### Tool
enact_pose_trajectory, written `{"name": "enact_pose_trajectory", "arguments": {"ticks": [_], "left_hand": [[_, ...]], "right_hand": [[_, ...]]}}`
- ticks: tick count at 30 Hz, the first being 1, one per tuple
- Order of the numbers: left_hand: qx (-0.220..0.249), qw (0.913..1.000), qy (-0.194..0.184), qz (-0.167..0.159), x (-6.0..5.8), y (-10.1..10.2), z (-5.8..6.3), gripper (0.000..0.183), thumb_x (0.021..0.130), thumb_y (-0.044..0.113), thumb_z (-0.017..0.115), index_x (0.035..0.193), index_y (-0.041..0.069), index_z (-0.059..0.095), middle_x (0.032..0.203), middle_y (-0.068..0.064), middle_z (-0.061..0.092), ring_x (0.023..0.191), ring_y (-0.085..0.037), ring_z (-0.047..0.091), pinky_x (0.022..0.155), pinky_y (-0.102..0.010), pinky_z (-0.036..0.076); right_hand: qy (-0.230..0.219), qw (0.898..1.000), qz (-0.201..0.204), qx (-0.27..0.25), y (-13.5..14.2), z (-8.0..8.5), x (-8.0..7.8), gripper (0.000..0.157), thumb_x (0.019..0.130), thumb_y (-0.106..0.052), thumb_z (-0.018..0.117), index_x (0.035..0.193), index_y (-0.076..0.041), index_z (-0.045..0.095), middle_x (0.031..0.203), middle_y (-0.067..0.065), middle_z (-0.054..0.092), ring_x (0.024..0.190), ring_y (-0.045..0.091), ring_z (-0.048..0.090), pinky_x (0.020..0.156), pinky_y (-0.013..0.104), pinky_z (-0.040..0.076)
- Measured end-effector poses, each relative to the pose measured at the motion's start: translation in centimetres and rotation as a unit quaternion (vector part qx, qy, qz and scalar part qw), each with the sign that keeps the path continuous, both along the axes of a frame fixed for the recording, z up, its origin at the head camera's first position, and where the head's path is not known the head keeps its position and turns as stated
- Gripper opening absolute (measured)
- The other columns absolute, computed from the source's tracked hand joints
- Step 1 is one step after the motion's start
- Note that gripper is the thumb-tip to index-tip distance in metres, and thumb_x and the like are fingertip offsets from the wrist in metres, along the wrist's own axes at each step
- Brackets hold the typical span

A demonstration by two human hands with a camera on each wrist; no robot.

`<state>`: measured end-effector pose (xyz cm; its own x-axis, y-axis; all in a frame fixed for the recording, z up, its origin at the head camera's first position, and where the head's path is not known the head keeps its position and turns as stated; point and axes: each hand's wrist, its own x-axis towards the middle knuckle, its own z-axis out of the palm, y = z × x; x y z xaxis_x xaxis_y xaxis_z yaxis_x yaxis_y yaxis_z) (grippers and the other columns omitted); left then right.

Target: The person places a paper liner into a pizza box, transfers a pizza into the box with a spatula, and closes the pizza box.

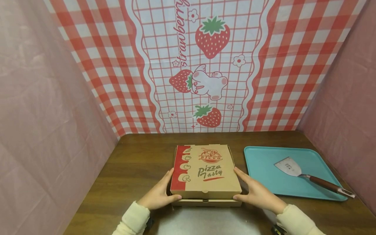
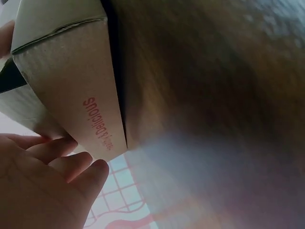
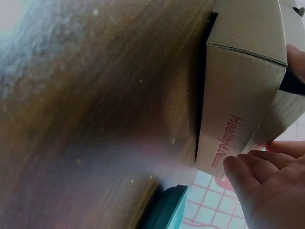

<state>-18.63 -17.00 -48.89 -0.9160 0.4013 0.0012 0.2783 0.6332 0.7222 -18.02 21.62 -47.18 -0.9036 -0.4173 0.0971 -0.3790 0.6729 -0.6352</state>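
A cardboard pizza box (image 1: 215, 182) sits on the wooden table, its printed lid facing up and a red band along its left side. The lid stands slightly raised at the front, with a dark gap under it in both wrist views. My left hand (image 1: 157, 194) grips the lid's left side, thumb at the front left corner. On the opposite side, my right hand (image 1: 259, 194) holds the lid in the same way, thumb at the front right corner. Red lettering marks the box's side wall (image 2: 81, 90) in the left wrist view. The box's inside is hidden.
To the right lies a turquoise tray (image 1: 261, 163) bearing a pizza server (image 1: 289, 166), whose wooden handle reaches past the tray's front right edge. A checked strawberry cloth (image 1: 211, 75) hangs behind the table (image 1: 141, 153), and pink curtains flank both sides.
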Motion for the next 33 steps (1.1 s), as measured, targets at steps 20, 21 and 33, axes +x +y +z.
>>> {"name": "enact_pose_trajectory", "arguments": {"ticks": [20,21,33], "left_hand": [[-0.062,0.9975,0.028,0.019,0.3,1.0,0.8,0.094,0.092,0.056,0.058,0.155,-0.001,0.018,0.162,-0.02,0.017,0.151,-0.039,0.013,0.119,-0.057,0.022],[-0.066,0.9972,0.03,0.017,0.3,1.0,0.7,0.094,0.092,0.056,0.058,0.155,-0.001,0.019,0.162,-0.021,0.017,0.151,-0.039,0.013,0.12,-0.056,0.021],[-0.112,0.9915,0.067,-0.003,0.0,1.0,0.5,0.09,0.091,0.053,0.061,0.151,-0.006,0.028,0.161,-0.022,0.019,0.149,-0.042,0.017,0.119,-0.054,0.025]], "right_hand": [[0.016,0.999,-0.004,0.031,-0.7,-0.8,0.5,0.086,0.092,-0.053,0.059,0.152,0.002,0.03,0.16,0.023,0.022,0.138,0.048,0.037,0.105,0.064,0.038],[0.018,0.999,-0.003,0.034,-0.7,-0.8,0.5,0.086,0.092,-0.053,0.059,0.151,0.003,0.03,0.16,0.023,0.022,0.137,0.048,0.037,0.105,0.063,0.038],[0.03,0.997,-0.006,0.065,-0.8,-1.0,0.8,0.087,0.091,-0.055,0.059,0.15,0.003,0.032,0.16,0.023,0.022,0.135,0.047,0.042,0.103,0.061,0.042]]}}
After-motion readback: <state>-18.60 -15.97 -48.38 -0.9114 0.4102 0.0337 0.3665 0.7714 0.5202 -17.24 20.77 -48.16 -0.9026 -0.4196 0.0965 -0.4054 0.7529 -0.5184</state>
